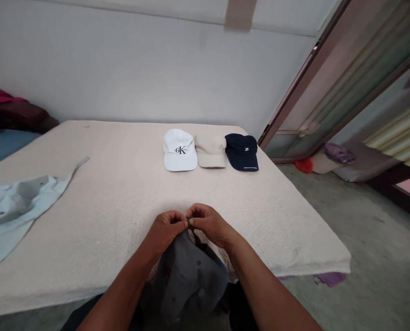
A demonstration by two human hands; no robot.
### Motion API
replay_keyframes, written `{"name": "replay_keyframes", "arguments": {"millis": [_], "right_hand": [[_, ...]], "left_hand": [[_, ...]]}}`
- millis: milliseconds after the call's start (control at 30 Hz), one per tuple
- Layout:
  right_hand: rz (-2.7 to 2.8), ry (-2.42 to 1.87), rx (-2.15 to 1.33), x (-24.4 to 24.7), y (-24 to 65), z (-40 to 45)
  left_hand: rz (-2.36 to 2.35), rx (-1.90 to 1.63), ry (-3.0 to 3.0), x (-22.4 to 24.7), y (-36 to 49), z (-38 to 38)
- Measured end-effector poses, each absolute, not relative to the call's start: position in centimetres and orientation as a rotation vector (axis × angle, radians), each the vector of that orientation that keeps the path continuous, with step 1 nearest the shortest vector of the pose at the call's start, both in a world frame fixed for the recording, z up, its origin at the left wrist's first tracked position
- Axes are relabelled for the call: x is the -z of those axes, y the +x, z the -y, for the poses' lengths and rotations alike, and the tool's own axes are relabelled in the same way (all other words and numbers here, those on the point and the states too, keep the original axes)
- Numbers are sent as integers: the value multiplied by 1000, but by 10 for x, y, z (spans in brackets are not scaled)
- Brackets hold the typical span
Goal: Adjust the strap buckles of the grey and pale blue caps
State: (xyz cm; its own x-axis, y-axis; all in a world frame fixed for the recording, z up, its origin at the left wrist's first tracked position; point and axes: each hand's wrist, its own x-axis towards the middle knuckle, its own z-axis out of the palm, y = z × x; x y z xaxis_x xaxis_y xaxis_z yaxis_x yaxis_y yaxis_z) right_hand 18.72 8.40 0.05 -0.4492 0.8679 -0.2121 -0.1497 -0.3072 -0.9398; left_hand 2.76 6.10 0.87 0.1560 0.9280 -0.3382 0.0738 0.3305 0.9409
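Note:
A dark grey cap (194,271) hangs at the near edge of the bed, in front of my body. My left hand (168,227) pinches its strap end from the left. From the right, my right hand (210,223) pinches the dark strap (190,223) too, and the fingertips of both hands almost meet there. How the strap ends sit between the fingers is too small to make out. Farther back, a white cap (180,151) with black letters, a beige cap (210,151) and a navy cap (242,152) stand side by side in a row, brims toward me.
A pale mint cap (21,207) with its strap undone lies at the left on the cream bedspread (122,193). Dark and pink bundles (14,110) are piled at the far left. A wall closes off the back; a framed door (301,110) stands at the right above the concrete floor.

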Motion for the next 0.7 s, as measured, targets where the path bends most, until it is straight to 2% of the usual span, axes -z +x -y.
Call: {"name": "replay_keyframes", "arguments": {"millis": [500, 700], "right_hand": [[1396, -880, -1805, 1, 187, -88], [1652, -967, -1592, -3, 190, -88]], "left_hand": [[-1254, -863, 973, -10, 24, -62], [-1227, -842, 942, -9, 23, -62]]}}
